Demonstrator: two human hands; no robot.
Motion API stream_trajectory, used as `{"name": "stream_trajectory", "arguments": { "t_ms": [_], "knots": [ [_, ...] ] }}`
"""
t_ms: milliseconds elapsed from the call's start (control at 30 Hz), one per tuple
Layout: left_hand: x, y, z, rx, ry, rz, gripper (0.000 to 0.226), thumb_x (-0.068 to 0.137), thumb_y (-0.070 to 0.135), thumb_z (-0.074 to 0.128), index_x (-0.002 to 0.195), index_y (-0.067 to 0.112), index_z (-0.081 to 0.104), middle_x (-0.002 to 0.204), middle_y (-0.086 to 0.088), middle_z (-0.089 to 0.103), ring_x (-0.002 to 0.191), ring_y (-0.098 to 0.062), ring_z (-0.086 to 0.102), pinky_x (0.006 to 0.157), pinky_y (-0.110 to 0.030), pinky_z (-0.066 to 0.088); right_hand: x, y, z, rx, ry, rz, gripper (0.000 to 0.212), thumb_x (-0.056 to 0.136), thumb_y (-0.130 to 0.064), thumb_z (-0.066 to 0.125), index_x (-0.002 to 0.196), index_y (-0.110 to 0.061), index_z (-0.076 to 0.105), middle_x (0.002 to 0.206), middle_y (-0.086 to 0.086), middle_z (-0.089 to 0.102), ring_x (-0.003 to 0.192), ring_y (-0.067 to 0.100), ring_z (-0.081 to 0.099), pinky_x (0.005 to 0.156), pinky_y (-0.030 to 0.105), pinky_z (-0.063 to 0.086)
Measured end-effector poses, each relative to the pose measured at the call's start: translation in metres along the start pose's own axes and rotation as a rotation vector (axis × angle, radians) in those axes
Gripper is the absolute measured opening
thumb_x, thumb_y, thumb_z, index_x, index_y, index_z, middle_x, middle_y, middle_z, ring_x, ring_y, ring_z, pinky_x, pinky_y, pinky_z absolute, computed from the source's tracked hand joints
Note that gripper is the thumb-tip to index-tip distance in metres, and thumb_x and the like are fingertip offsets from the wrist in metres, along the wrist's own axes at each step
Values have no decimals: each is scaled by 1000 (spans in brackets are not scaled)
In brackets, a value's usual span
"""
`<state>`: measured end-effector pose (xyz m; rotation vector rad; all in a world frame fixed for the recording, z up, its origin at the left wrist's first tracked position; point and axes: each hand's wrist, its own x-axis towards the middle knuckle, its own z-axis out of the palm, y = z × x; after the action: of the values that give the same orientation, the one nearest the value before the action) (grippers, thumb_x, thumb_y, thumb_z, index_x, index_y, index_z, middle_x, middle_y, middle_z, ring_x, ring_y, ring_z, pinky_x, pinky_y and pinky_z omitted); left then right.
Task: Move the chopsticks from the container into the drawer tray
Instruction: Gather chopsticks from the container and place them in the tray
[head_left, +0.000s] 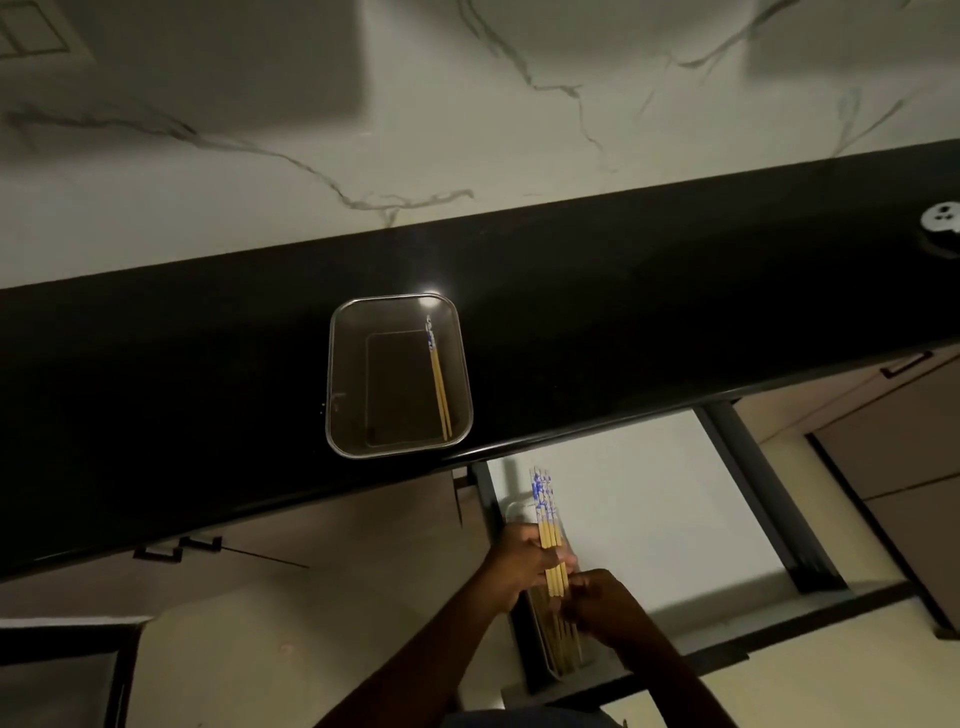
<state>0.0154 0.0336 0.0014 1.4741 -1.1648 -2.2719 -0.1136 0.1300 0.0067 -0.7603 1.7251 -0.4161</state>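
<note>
Left hand (522, 566) and right hand (605, 603) grips are clamping chopstick bundle (544, 512) over drawer tray (517, 513); uneven release risks sticks scattering outside tray.

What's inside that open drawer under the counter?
A tray at the left of the drawer, with chopsticks held over it by the left hand and right hand. The hands cover much of the tray; the counter hides the drawer's back.
</note>
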Motion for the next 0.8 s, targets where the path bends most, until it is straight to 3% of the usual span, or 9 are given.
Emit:
{"name": "stream_trajectory", "arguments": {
  "t_ms": [167, 233, 333, 433, 500, 567, 667, 733, 800],
  "knots": [
    [10, -22, 14, 153, 60, -66, 11, 89, 5, 72, 99, 1, 69, 99, -20, 73, 94, -30, 74, 85, -42, 63, 14, 28, -1, -156, 37, 139, 12, 82, -13, 74, 80, -2, 78, 72, 15, 74, 55, 11, 64, 56, 21, 50],
    [12, -27, 13, 162, 78, -79, 9, 89, 2, 72, 91, 3, 63, 87, -14, 67, 80, -26, 71, 77, -38, 64, 23, 33, -4, -203, 64, 163, 17, 79, -12, 75, 83, 4, 76, 71, 13, 68, 62, 16, 61, 61, 28, 48],
    [13, -30, 8, 274, 137, -30, 14, 88, 1, 69, 82, 11, 63, 93, -18, 71, 87, -33, 73, 80, -41, 64, 34, 27, -6, -252, 35, 221, 3, 86, -11, 68, 89, -11, 69, 86, 8, 64, 75, 20, 61, 71, 32, 54],
    [13, -32, -2, 591, 250, 105, 6, 89, 12, 66, 84, 9, 68, 96, -19, 74, 89, -31, 71, 83, -34, 58, 46, 22, -2, -349, 33, 202, 30, 84, -6, 67, 59, -13, 53, 74, 13, 62, 67, 21, 64, 63, 27, 54],
    [14, -36, -9, 858, 252, 257, 15, 97, 15, 54, 93, 5, 64, 95, -19, 71, 85, -31, 67, 77, -34, 52, 53, 23, 5, -366, 21, 243, 38, 85, -6, 66, 55, -16, 45, 71, 12, 69, 69, 16, 70, 66, 25, 55],
    [14, -39, -12, 1112, 171, 412, 23, 101, 13, 44, 110, 2, 62, 110, -20, 67, 97, -36, 66, 82, -40, 54, 56, 24, 12, -353, 53, 276, 11, 84, -5, 68, 75, -9, 63, 83, 11, 75, 80, 17, 73, 87, 37, 59],
    [22, -47, -15, 1506, 36, 689, 40, 98, 9, 42, 130, -4, 60, 138, -25, 59, 130, -41, 56, 103, -45, 53, 62, 29, 24, -388, 52, 252, 39, 90, -13, 67, 128, -1, 61, 132, 16, 64, 122, 25, 63, 103, 32, 50],
    [26, -51, -15, 1673, -122, 584, 47, 102, 15, 40, 147, 1, 43, 162, -22, 31, 154, -41, 21, 122, -50, 30, 60, 33, 33, -385, 57, 212, 48, 96, -25, 63, 137, -3, 53, 140, 13, 58, 128, 24, 57, 104, 28, 45],
    [34, -56, -15, 1777, -200, 502, 52, 104, 19, 42, 153, 6, 33, 168, -17, 17, 157, -37, 4, 127, -51, 13, 61, 38, 40, -382, 71, 203, 47, 98, -31, 60, 135, -3, 55, 137, 13, 59, 126, 24, 58, 98, 26, 45]
  ]
}}
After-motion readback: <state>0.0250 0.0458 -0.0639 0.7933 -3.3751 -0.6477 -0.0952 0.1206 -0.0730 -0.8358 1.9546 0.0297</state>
